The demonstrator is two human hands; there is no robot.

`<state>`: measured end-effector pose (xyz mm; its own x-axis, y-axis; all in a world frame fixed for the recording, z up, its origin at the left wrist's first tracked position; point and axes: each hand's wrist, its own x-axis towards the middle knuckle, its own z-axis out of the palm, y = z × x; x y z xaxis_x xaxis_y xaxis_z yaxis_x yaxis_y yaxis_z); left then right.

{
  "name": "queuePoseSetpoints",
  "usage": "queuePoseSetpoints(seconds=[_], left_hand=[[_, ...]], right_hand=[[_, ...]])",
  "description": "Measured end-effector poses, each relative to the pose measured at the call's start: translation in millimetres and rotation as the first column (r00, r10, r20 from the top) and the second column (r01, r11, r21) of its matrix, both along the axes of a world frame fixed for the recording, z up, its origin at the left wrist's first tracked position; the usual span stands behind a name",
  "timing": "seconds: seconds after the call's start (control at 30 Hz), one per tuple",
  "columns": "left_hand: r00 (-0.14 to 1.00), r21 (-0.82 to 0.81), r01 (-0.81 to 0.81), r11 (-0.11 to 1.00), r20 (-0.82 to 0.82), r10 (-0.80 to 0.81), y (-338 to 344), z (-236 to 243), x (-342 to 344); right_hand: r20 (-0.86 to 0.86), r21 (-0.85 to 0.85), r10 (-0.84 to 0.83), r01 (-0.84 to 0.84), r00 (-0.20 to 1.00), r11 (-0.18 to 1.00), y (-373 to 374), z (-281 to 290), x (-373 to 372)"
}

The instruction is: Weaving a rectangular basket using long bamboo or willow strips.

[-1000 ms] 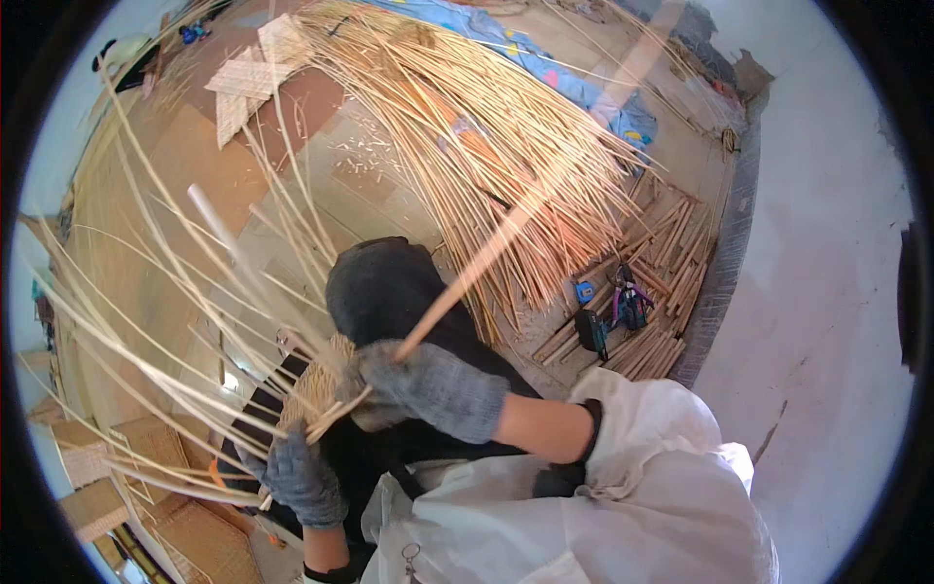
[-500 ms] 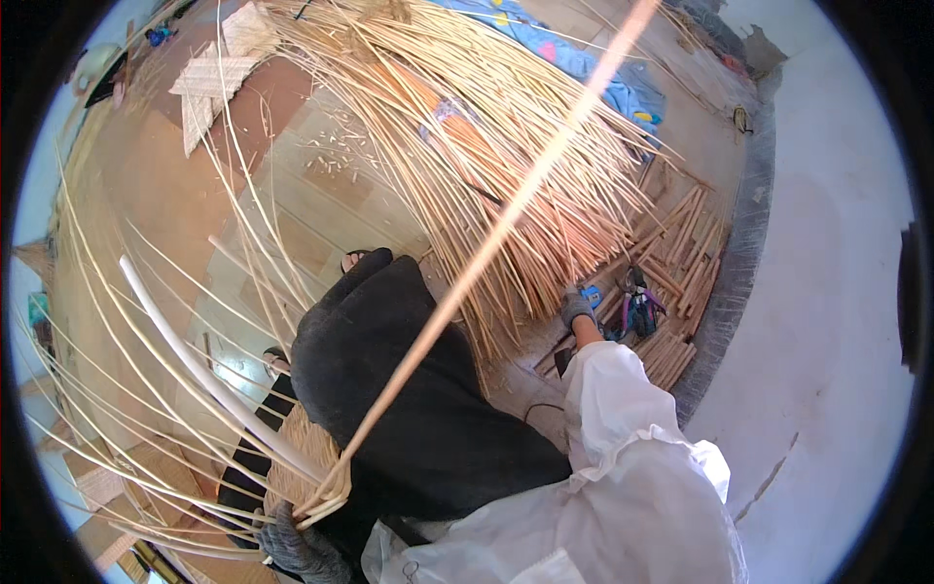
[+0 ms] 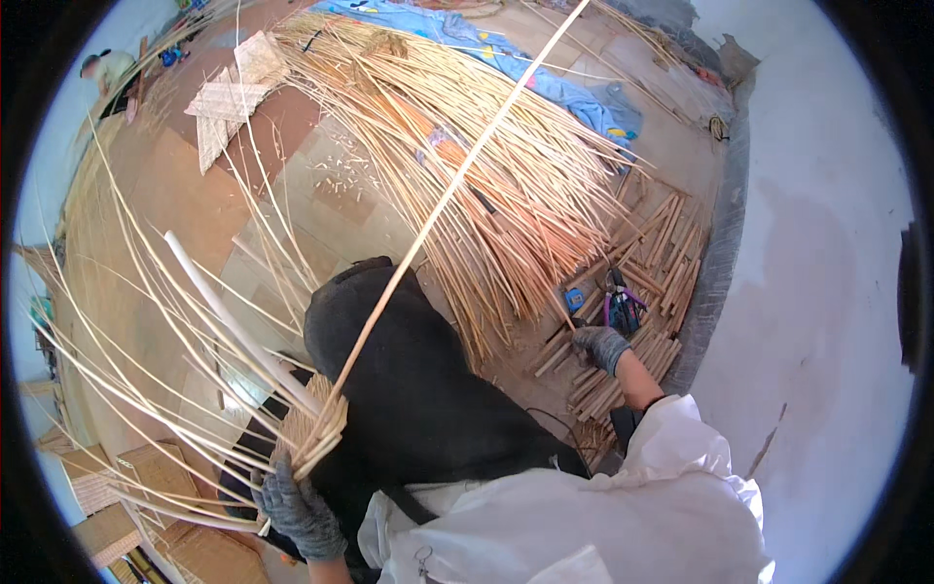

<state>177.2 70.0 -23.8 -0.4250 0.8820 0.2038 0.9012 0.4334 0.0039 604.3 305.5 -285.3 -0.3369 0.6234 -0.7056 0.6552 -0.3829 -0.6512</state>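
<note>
My left hand (image 3: 304,511), in a grey knit glove, is closed round the edge of a partly woven wicker basket (image 3: 309,417) by my left thigh. Long pale stakes (image 3: 165,414) fan out from the weave to the left, among them a thicker white rod (image 3: 229,316). One long rod (image 3: 443,200) rises from the weave and crosses the view up to the right. My right hand (image 3: 600,346), gloved too, reaches to the large bundle of wicker rods (image 3: 467,175). Its fingers are closed on the end of a thin rod (image 3: 562,304) there.
Beside my right hand lie pliers with purple handles (image 3: 623,307), a blue tape measure (image 3: 574,299) and many short cut sticks (image 3: 671,273). A blue patterned cloth (image 3: 584,97) lies under the bundle. A white wall (image 3: 827,243) stands right. Another person (image 3: 112,78) is far left.
My right hand has drawn back toward me and right, with the thin rod's end. My left hand and the basket have shifted slightly. The view has moved a little.
</note>
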Motion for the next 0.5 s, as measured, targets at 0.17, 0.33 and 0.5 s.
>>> queuePoseSetpoints(seconds=[0.17, 0.33, 0.5], left_hand=[[0.999, 0.049, 0.026, 0.998, 0.028, -0.028, 7.9, 10.7, 1.7], [0.966, 0.308, 0.140, 0.941, 0.167, -0.199, 14.5, 46.1, 36.0], [0.184, -0.239, 0.320, 0.917, 0.965, 0.187, 61.1, 48.7, 54.9]], right_hand=[[-0.472, -0.614, -0.682, 0.347, 0.558, 0.709, -8.3, 65.9, -42.5], [-0.953, -0.281, -0.208, -0.386, 0.219, 0.879, -56.2, 165.2, -136.2], [-0.658, -0.308, 0.156, -0.452, 0.737, 0.837, -111.0, 235.3, -225.3]])
